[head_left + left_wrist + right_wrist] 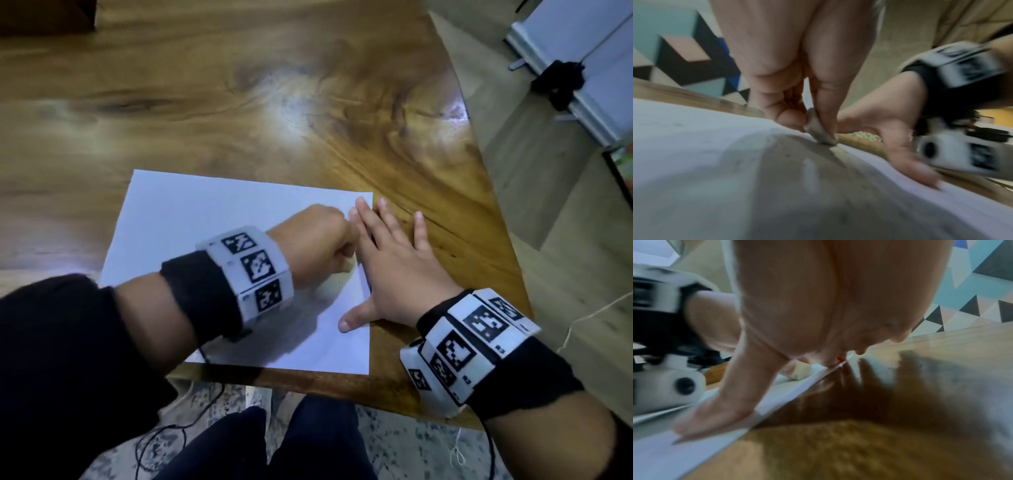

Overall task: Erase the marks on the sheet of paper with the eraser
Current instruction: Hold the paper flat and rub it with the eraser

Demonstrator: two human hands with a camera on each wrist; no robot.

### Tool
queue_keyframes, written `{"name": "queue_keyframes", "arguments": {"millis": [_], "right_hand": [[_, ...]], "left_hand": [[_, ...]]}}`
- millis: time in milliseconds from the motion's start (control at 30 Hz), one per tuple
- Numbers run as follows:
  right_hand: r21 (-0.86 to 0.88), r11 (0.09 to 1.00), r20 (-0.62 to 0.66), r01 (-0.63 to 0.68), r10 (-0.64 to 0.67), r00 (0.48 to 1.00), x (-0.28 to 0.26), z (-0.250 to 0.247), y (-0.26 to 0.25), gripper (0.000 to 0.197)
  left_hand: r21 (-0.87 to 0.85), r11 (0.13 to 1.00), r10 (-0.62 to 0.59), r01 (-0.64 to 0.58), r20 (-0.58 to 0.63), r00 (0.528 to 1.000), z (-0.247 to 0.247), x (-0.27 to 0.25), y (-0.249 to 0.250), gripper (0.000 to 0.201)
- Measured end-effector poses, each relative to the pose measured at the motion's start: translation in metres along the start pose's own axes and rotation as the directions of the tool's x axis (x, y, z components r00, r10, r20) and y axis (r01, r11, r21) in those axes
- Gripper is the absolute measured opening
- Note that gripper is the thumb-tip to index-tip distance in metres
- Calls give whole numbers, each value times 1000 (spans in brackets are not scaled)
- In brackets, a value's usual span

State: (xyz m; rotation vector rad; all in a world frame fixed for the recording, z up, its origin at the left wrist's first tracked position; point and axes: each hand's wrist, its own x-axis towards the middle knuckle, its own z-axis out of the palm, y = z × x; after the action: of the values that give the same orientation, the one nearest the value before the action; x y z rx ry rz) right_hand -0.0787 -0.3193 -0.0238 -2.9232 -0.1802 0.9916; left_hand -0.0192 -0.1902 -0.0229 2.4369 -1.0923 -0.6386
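- Head view: the paper (205, 219) lay on the wood table (239, 102), near its front edge.
- The left hand (313, 246) pinched the eraser (819, 131) and pressed it on the paper near the right edge.
- The right hand (394, 267) lay flat with fingers spread, just beside the left hand, half on the paper's right edge.
- Far table was bare wood.
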Motion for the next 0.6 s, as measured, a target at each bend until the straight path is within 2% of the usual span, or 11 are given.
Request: {"name": "queue_keyframes", "arguments": {"millis": [67,133,200,233,433,600], "right_hand": [[1,1000,3,-1,1,1000,0,-1,0,146],[1,1000,3,-2,2,1000,0,0,0,146],[-3,1000,7,-2,2,1000,-1,0,0,147],[-4,1000,15,-1,1,1000,-1,0,0,149],[-60,998,65,-6,10,998,0,-2,-2,157],[-70,997,46,-12,15,999,0,0,-1,158]], "left_hand": [[-20,1000,-5,5,4,1000,1,1,3,11],[-7,997,81,-81,114,990,9,-20,4,20],[-10,993,121,-121,230,966,15,-39,4,16],[-17,993,113,-113,245,963,16,-40,3,11],[23,999,34,-35,47,998,1,-2,-4,8],[14,996,86,-88,87,992,14,-33,-5,7]]}}
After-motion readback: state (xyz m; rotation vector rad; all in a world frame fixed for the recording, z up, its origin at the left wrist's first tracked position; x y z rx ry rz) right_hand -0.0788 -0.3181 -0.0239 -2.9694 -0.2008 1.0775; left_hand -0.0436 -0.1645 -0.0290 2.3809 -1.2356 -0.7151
